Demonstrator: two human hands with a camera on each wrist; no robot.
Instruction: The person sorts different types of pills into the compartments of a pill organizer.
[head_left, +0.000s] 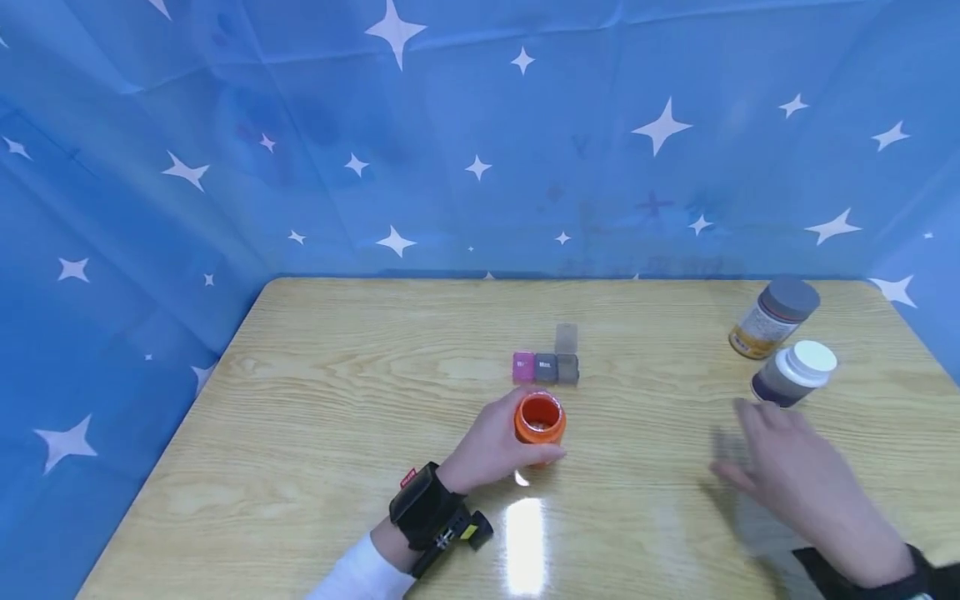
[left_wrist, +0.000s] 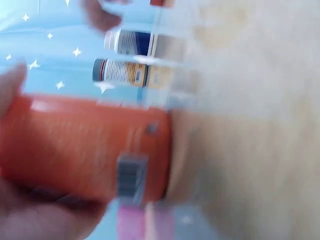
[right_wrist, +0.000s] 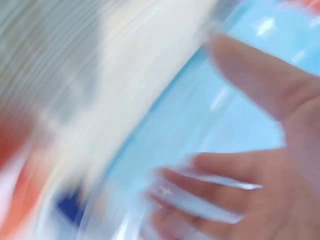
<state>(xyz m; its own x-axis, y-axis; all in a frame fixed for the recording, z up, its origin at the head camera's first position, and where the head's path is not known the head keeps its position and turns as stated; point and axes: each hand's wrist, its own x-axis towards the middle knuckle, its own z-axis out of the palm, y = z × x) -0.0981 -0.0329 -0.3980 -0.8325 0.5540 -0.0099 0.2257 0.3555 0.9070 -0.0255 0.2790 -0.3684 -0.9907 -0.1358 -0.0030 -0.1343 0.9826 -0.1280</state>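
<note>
An orange, cylindrical, open-topped jar (head_left: 540, 430), apparently plastic, sits within the grasp of the person's left hand (head_left: 486, 443), its fingers curled round the far side and its thumb along the near side. The mouth is uncapped and faces up; something pale shows inside, too small to identify, and whether the base touches the pale wood-grain tabletop (head_left: 337, 400) cannot be told. Handling it well likely means a firm but light grip low on the wall, the thumb clear of the rim, and no tipping that could spill the contents. A black-and-white barcode (left_wrist: 131, 179) shows on the jar's side, but its print is blurred. Just beyond the jar stands a small pink-and-grey plastic pill organizer (head_left: 546, 367); its middle lid reads "Mon.", its pink lid shows only a clear "W", and the remaining lid (head_left: 566, 337) is raised. The right hand (head_left: 802, 479), well apart to the jar's right, is blurred, its fingers loosely extended with nothing visibly held. Farther right and beyond the jar stand a white-capped, dark-blue-based bottle (head_left: 793, 373) and a grey-capped, amber-and-white bottle (head_left: 774, 318), their label text illegible.
</note>
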